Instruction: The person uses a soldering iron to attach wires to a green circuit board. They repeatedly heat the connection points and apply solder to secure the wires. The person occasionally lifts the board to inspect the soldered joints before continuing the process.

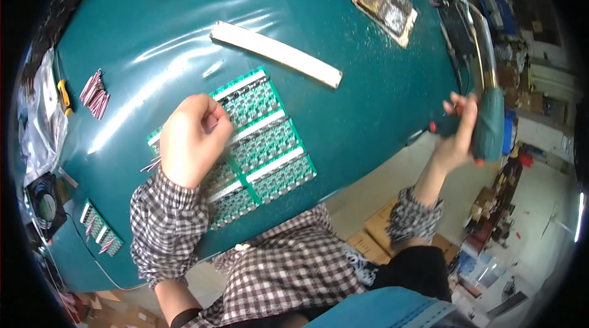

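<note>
A green circuit-board panel [264, 138] with rows of small parts and white strips lies on the table before me. Over its left part is my left hand [193, 138], its thumb and fingers pinched together. What they hold is hidden. Thin wires [151, 165] poke out beside that hand's outer edge; whether it grips them I cannot tell. Off the table's right edge, my right hand [459, 135] is closed around a tool with a green handle [489, 124] and a long metal shaft, seemingly a soldering iron. Its shaft points away from me.
Beyond the panel lies a long white bar [276, 53]. A dirty tray [386, 7] with dark residue sits far right. Red-and-white wires [96, 95], a yellow-handled tool [64, 96] and a smaller wired board [101, 228] are on the left. Cardboard boxes [374, 233] stand below the table.
</note>
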{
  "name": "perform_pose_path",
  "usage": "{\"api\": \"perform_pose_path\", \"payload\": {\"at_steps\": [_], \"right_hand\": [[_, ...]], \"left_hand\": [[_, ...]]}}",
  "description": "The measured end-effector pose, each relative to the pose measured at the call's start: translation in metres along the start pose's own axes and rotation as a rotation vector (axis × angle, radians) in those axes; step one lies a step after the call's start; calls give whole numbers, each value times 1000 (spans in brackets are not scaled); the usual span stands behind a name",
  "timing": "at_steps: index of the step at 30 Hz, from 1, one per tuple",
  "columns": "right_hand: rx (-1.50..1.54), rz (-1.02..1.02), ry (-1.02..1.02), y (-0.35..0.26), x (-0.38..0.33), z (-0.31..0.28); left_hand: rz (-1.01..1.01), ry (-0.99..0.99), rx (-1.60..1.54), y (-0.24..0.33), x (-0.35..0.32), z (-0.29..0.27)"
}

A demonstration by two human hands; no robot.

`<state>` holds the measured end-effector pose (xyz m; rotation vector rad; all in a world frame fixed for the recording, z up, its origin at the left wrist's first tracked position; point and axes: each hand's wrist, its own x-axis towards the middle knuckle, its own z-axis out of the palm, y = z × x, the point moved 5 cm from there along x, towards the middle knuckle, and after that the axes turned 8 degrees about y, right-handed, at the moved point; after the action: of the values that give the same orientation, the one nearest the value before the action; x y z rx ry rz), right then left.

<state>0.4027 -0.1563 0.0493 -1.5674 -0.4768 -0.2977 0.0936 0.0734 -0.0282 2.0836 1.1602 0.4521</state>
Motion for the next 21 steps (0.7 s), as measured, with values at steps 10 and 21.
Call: {"api": "perform_pose_path", "payload": {"at_steps": [10, 21], "right_hand": [[-296, 213, -341, 0, -11, 28], [551, 1004, -493, 4, -69, 10]], "left_hand": [[14, -1, -22, -2, 3, 3], [18, 29, -32, 1, 3, 2]]}}
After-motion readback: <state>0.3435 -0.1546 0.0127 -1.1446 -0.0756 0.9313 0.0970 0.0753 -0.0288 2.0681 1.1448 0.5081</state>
